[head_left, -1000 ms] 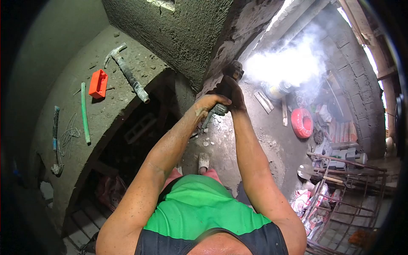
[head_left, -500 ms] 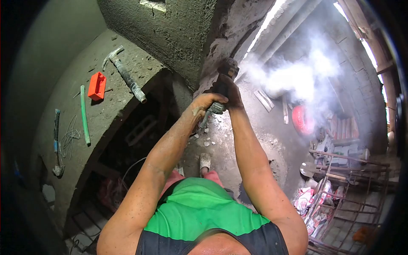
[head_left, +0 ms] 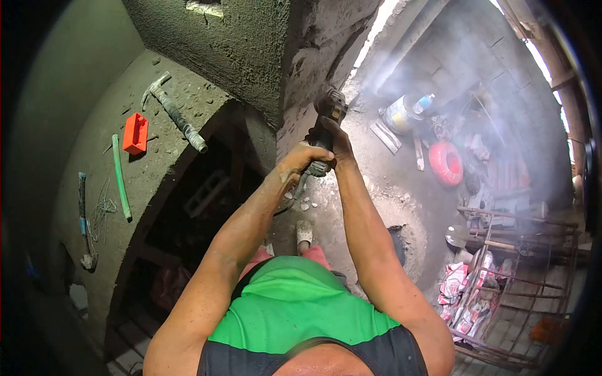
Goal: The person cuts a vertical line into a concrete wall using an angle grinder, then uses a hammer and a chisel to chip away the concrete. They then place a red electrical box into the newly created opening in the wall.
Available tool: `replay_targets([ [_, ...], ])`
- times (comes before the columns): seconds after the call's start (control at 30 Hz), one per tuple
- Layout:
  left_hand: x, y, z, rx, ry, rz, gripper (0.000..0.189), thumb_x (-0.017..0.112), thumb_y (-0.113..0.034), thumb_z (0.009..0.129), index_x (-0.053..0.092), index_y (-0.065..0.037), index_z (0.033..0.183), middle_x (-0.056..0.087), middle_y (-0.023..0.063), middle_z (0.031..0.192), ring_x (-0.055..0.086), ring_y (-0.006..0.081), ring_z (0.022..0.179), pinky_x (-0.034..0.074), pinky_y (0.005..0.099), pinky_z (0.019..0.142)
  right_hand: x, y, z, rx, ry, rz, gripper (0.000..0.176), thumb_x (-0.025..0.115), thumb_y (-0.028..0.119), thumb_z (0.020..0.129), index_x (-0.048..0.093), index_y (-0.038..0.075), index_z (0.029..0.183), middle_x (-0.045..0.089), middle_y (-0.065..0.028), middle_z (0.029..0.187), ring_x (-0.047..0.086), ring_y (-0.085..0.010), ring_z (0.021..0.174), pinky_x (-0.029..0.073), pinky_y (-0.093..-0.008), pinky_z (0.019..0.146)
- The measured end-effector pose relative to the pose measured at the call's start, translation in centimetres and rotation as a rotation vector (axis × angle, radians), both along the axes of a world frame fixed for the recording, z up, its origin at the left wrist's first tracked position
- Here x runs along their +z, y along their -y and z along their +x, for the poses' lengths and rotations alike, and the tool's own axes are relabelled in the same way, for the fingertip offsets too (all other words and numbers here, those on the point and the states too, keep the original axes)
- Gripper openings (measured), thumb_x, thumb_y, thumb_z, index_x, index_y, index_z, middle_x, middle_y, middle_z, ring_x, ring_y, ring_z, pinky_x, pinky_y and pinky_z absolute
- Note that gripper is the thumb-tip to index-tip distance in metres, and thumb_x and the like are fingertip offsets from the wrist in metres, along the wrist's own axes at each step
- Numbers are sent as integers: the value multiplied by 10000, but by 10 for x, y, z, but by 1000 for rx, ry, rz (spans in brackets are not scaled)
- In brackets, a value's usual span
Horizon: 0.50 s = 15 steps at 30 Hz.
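Both my hands grip a dark angle grinder held against the corner of a rough plastered pillar. My left hand wraps the rear of the tool body. My right hand holds it further forward, just below the grinder head. Thin dust hangs to the right of the tool head. My arms reach out straight in front of my green and black shirt.
A concrete ledge at left carries a hammer, an orange box, a green pipe and wire. On the floor at right lie an orange hose coil, a bucket, a shovel and a rusty metal rack.
The thick white dust cloud at the right has thinned to a faint haze. My hands and the grinder have stayed at the pillar corner, shifting slightly left.
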State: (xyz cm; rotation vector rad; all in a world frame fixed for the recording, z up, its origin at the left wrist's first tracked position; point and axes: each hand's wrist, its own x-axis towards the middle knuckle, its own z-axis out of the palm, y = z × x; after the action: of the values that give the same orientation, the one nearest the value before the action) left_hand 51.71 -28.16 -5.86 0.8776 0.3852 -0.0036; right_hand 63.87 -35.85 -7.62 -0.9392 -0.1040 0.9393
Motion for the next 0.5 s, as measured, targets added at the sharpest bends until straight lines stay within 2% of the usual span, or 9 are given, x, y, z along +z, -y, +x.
replay_targets([
  [0.5,-1,-5,-9,29,44,44,239,771,-106,718,661,-8,906,671,62,779,642,142,619,526,269,574,1,-9,-5,11,49,-55,339,758,240,826,655,-9,1032,676,-126,845,671,-241,692,562,-345,642],
])
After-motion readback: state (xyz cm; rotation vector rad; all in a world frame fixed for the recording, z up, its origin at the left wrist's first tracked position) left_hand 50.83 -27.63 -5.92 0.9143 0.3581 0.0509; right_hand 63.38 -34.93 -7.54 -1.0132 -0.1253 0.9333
